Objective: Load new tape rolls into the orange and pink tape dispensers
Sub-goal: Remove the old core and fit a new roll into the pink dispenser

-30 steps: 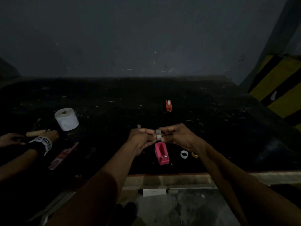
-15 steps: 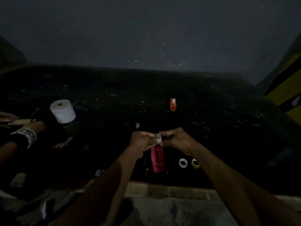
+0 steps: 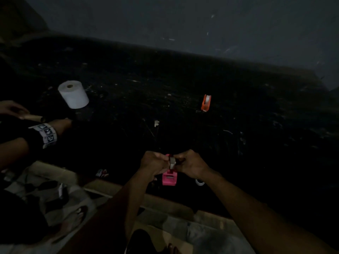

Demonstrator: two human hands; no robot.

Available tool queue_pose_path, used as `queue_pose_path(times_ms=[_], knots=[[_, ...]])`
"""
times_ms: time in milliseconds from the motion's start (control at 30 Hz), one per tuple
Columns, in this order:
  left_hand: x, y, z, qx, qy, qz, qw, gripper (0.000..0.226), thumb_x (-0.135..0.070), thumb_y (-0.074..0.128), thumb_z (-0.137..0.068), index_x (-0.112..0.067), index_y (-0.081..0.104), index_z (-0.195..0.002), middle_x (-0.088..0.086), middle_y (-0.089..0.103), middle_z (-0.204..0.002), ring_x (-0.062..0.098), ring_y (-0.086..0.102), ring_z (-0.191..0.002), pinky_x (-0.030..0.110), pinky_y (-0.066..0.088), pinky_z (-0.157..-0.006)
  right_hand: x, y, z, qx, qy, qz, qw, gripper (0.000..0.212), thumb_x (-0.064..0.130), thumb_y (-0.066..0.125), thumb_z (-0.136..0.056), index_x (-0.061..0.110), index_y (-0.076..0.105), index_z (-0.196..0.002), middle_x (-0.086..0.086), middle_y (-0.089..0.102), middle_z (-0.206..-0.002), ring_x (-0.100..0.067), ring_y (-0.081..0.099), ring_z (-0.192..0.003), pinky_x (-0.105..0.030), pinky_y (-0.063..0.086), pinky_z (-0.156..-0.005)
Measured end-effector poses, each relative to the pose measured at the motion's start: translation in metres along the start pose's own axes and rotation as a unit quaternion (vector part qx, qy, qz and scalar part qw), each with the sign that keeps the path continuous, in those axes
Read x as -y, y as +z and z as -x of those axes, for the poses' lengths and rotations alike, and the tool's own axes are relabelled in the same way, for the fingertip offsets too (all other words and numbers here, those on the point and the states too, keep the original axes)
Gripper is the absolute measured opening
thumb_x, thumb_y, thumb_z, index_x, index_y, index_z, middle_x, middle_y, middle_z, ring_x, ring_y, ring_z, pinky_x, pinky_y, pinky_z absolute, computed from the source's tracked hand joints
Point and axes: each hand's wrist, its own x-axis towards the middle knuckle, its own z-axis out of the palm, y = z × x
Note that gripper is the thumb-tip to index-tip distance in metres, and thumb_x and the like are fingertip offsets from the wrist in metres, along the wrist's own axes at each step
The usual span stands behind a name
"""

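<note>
A small pale tape roll (image 3: 172, 162) is pinched from both sides, by my left hand (image 3: 155, 162) and my right hand (image 3: 190, 165). Both hands hover just above the pink tape dispenser (image 3: 169, 178), which stands near the front edge of the dark table (image 3: 183, 85). The orange tape dispenser (image 3: 206, 103), with a roll showing in it, stands farther back on the table, right of centre. Another white tape roll (image 3: 200, 182) lies on the table, partly hidden under my right wrist.
A large white paper roll (image 3: 73, 94) stands at the left. Another person's hands (image 3: 11, 109) and a banded wrist (image 3: 46, 133) hold a cardboard tube (image 3: 34, 117) at the far left. A small red and white object (image 3: 102, 172) lies by the table's front edge.
The camera has swung and tilted to the left. My hands, still pinching the roll, have come down closer to the pink dispenser. The yellow roll has dropped out of sight.
</note>
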Motion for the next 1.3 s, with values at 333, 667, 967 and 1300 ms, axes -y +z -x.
queue_pose_path(times_ms=[333,667,967,1300], knots=[[0.013,0.005,-0.009,-0.094,0.039,-0.081,0.991,0.018,-0.013,0.084,-0.067,-0.021,0.068,-0.072,0.012,0.074,-0.088,0.023,0.067,-0.078,0.035,0.059,-0.076,-0.007,0.011,-0.008,-0.033,-0.007,0.015,0.999,0.032,0.019,0.071,-0.082,0.017,0.069,-0.114,-0.004,0.073,-0.104,-0.013,0.067,-0.096,-0.022,0.052,-0.088],[0.008,0.0,-0.019,-0.017,0.002,-0.064,0.998,0.035,-0.002,0.079,-0.07,-0.008,0.065,-0.101,0.017,0.071,-0.095,0.025,0.068,-0.082,0.039,0.059,-0.079,-0.007,0.005,-0.01,-0.022,-0.033,0.051,0.998,0.036,0.018,0.07,-0.083,0.023,0.066,-0.119,-0.003,0.074,-0.097,-0.006,0.061,-0.083,-0.016,0.046,-0.074],[0.008,0.0,-0.026,-0.015,-0.003,-0.081,0.997,0.048,-0.008,0.086,-0.063,-0.007,0.063,-0.105,0.016,0.071,-0.098,0.028,0.07,-0.088,0.04,0.06,-0.079,-0.012,0.007,-0.018,0.0,-0.036,0.134,0.99,0.035,0.023,0.069,-0.084,0.02,0.066,-0.119,0.003,0.059,-0.089,-0.011,0.053,-0.084,-0.018,0.04,-0.072],[0.014,0.004,-0.027,-0.052,0.026,-0.071,0.996,0.04,-0.011,0.088,-0.06,-0.022,0.064,-0.091,0.011,0.072,-0.087,0.022,0.068,-0.077,0.043,0.061,-0.076,-0.022,0.009,-0.019,-0.047,0.055,-0.077,0.994,0.074,0.005,0.074,-0.076,0.017,0.041,-0.141,-0.002,0.055,-0.109,-0.014,0.06,-0.091,-0.03,0.053,-0.089]])
